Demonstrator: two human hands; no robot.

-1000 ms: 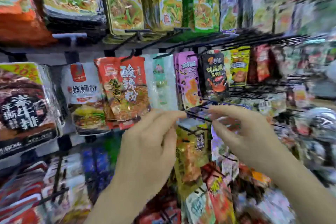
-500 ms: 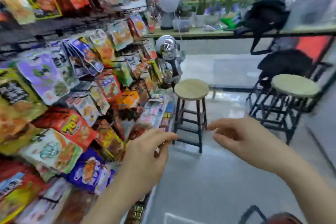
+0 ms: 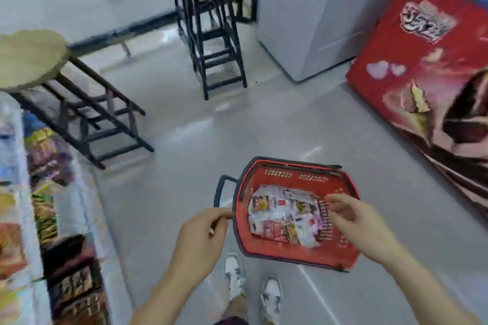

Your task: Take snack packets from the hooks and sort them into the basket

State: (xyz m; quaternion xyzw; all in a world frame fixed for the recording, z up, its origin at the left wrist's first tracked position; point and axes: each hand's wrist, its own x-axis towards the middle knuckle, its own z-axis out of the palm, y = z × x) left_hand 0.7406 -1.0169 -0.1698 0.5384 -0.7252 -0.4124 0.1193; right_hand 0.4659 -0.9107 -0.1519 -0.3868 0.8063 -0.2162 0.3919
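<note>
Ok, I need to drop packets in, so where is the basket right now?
In the head view the red basket sits on the floor low and right of centre, just ahead of the shoes, with the right hand over it.

A pale grey tiled floor (image 3: 184,166) spreads out below me. On it, just ahead of my white sneakers (image 3: 250,285), sits a red basket (image 3: 295,253) with a dark handle folded out to its left and a heap of snack packets (image 3: 284,215) lying inside. Farther off stand two round-topped stools on dark frames, one stool (image 3: 31,60) at far left and another stool (image 3: 208,8) at far centre. A white cabinet (image 3: 303,16) rests at far right, with a red printed chest (image 3: 422,74) just beside it.
</note>
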